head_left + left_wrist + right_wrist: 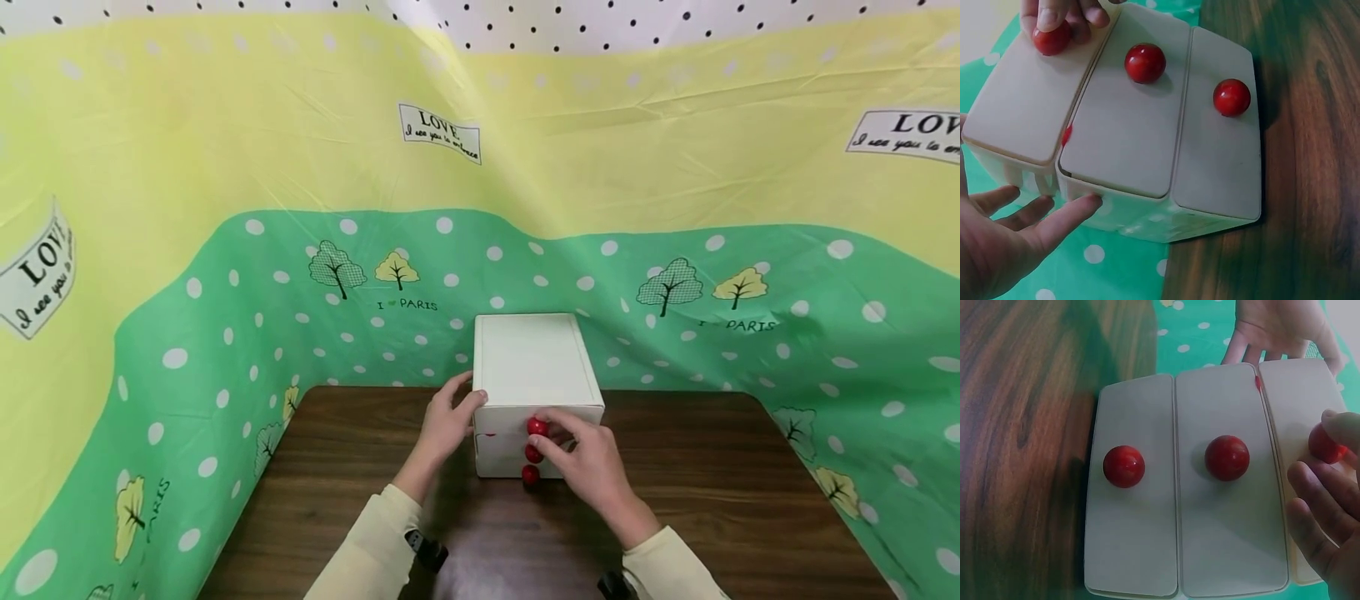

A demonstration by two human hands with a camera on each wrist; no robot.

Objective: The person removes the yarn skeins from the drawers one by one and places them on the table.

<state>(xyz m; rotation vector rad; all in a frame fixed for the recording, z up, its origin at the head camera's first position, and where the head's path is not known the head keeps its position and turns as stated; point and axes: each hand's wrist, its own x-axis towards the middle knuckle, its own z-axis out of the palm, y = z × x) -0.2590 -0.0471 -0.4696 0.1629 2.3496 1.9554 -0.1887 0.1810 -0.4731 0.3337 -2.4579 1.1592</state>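
Observation:
A white box with three stacked drawers (533,360) stands on the table, and each drawer front carries a round red knob. My right hand (596,467) pinches the knob of the top drawer (1326,444) between thumb and fingers. Below it are the middle knob (1227,458) and the bottom knob (1124,466), both untouched. My left hand (447,421) rests against the box's left side with its fingers extended and the thumb by the upper front corner. A bit of red (1067,135) pokes out of the seam between the top and middle drawers. All drawers look closed.
The dark wooden table (697,492) extends on both sides of the box and in front of it. Right behind the box hangs a green and yellow printed cloth (420,333), which also runs along both sides of the table.

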